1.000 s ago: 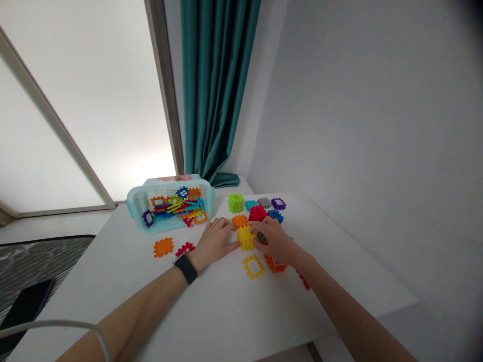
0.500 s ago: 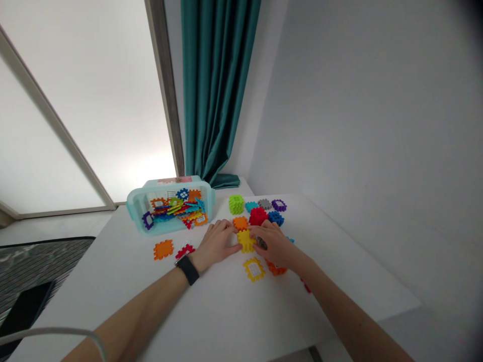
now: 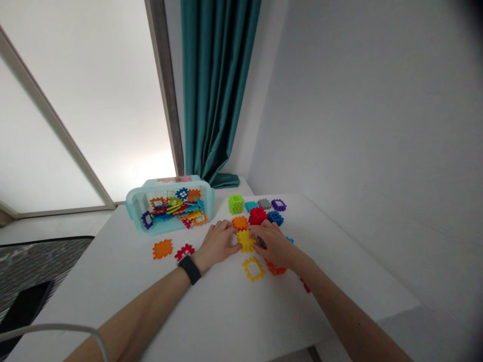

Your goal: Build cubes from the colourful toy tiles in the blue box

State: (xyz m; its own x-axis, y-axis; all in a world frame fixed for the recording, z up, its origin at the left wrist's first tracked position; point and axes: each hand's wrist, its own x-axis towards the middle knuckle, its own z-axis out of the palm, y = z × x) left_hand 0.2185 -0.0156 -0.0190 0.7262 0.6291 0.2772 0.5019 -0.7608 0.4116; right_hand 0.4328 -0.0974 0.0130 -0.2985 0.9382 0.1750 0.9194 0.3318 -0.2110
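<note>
Between my two hands is a yellow toothed building tile (image 3: 246, 241), its solid face toward me. My left hand (image 3: 219, 241), with a dark watch on the wrist, grips its left edge with thumb and fingers. My right hand (image 3: 273, 241) grips the right edge, its fingers curled. Just beyond lies an orange tile (image 3: 240, 223), and a red block (image 3: 258, 216) stands behind my right fingers. A yellow window tile (image 3: 253, 269) rests nearer to me. An orange block (image 3: 276, 267) is partly hidden under my right hand. Whether the held tile joins another piece, I cannot tell.
A pale blue bin (image 3: 138, 221) lies on its side, full of coloured tiles. Left on the white table (image 3: 211, 311) are an orange tile (image 3: 162, 249) and a red tile (image 3: 184, 251). A green cube (image 3: 236, 204), blue block (image 3: 275, 217) and purple tile (image 3: 278, 204) stand at the back.
Almost nothing differs. Both hands stay on the yellow tile, and the whole view has shifted very slightly.
</note>
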